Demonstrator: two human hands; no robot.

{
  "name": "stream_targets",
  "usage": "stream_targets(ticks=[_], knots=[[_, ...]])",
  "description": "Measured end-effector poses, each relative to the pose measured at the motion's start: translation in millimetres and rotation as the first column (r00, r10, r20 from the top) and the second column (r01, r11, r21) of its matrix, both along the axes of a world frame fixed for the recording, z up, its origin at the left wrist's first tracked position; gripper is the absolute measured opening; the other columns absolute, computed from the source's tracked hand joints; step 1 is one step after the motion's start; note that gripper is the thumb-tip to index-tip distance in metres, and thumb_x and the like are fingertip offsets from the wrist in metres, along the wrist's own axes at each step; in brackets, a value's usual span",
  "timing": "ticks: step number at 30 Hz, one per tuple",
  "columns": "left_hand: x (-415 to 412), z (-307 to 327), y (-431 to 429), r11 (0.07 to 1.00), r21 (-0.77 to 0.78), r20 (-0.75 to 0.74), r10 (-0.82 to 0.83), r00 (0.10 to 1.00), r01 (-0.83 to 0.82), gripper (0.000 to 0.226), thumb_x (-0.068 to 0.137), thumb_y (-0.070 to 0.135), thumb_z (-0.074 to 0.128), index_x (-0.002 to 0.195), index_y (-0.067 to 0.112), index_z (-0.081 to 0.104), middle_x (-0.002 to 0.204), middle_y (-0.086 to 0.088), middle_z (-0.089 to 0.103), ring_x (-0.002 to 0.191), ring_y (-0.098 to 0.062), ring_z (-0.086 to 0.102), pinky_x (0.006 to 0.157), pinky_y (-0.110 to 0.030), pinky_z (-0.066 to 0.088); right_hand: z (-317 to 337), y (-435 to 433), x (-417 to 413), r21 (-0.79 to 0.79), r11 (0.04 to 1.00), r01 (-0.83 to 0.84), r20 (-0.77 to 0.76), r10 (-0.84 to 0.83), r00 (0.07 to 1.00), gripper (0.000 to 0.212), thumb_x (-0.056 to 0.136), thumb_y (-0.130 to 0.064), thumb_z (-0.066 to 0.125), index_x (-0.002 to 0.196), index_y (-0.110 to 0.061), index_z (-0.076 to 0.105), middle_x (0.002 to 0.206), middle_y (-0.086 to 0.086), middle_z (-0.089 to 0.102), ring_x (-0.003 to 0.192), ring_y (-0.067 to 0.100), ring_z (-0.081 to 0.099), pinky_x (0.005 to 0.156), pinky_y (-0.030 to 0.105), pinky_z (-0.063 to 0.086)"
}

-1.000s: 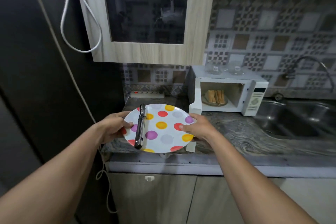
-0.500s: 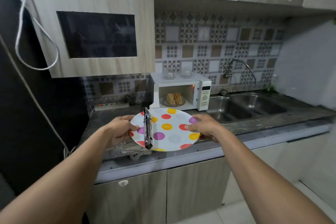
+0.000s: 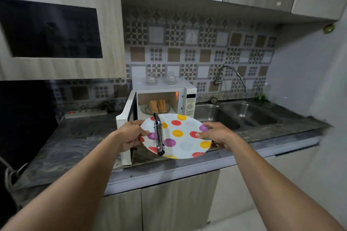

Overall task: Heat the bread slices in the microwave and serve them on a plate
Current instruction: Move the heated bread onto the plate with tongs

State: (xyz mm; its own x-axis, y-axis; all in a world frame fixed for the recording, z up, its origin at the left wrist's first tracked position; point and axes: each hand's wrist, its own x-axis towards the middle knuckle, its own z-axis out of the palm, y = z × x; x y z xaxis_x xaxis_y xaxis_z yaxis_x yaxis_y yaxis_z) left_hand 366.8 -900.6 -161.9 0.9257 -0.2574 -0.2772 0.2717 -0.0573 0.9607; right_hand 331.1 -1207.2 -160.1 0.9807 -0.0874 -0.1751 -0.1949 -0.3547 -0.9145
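Observation:
I hold a white plate with coloured dots level above the counter's front edge. My left hand grips its left rim and my right hand grips its right rim. A pair of metal tongs lies across the plate's left half. Behind the plate stands the white microwave with its door swung open to the left. Inside it, several bread slices stand on a small plate.
A dark stone counter runs left to right. A double steel sink with a curved tap lies right of the microwave. A power strip sits at the back left. Cabinets hang overhead and stand below.
My view has swung right and pulled back, showing the sink and wall. The plate, held in both hands with the tongs on it, now sits directly in front of the open microwave.

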Motion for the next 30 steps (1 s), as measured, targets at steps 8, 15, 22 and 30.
stream_targets(ticks=[8, 15, 22, 30], knots=[[50.6, -22.5, -66.2, 0.990, 0.083, 0.042, 0.107, 0.993, -0.110, 0.041, 0.096, -0.011, 0.045, 0.122, 0.017, 0.061, 0.089, -0.012, 0.069, 0.043, -0.008, 0.060, 0.045, -0.022, 0.049, -27.1, -59.5, 76.9, -0.040, 0.999, -0.030, 0.020, 0.030, 0.999, 0.049, 0.073, -0.013, 0.089, 0.117, -0.012, 0.067, 0.109, 0.004, 0.074, 0.095, 0.021, 0.073, 0.086, 0.037, 0.060], [113.6, -65.2, -85.0, 0.964, 0.152, 0.018, 0.218, 0.976, -0.218, 0.050, 0.091, -0.009, 0.053, 0.130, 0.022, 0.063, 0.089, -0.014, 0.067, 0.060, -0.019, 0.050, 0.052, -0.028, 0.041, -70.8, -74.4, 145.9, -0.006, 0.999, -0.049, -0.012, 0.049, 0.999, 0.042, 0.078, -0.005, 0.083, 0.114, -0.008, 0.063, 0.100, -0.003, 0.070, 0.094, 0.018, 0.068, 0.081, 0.033, 0.058], [190.7, -108.7, -87.0, 0.932, 0.217, 0.002, 0.296, 0.955, -0.290, 0.053, 0.089, -0.003, 0.062, 0.137, 0.020, 0.054, 0.109, -0.016, 0.068, 0.091, -0.034, 0.065, 0.069, -0.042, 0.058, -107.5, -70.6, 222.4, -0.021, 0.999, -0.043, -0.018, 0.043, 0.999, 0.037, 0.080, -0.004, 0.081, 0.112, -0.014, 0.065, 0.109, 0.005, 0.070, 0.095, 0.021, 0.067, 0.083, 0.034, 0.057], [265.3, -161.7, -92.4, 0.876, 0.325, 0.041, 0.363, 0.931, -0.357, 0.055, 0.090, -0.003, 0.064, 0.140, 0.015, 0.051, 0.109, -0.010, 0.065, 0.080, -0.020, 0.063, 0.059, -0.029, 0.050, -172.8, -63.0, 305.7, -0.065, 0.998, -0.020, -0.007, 0.019, 1.000, 0.046, 0.076, -0.010, 0.084, 0.111, -0.027, 0.059, 0.107, -0.004, 0.066, 0.098, 0.019, 0.065, 0.081, 0.033, 0.055]])
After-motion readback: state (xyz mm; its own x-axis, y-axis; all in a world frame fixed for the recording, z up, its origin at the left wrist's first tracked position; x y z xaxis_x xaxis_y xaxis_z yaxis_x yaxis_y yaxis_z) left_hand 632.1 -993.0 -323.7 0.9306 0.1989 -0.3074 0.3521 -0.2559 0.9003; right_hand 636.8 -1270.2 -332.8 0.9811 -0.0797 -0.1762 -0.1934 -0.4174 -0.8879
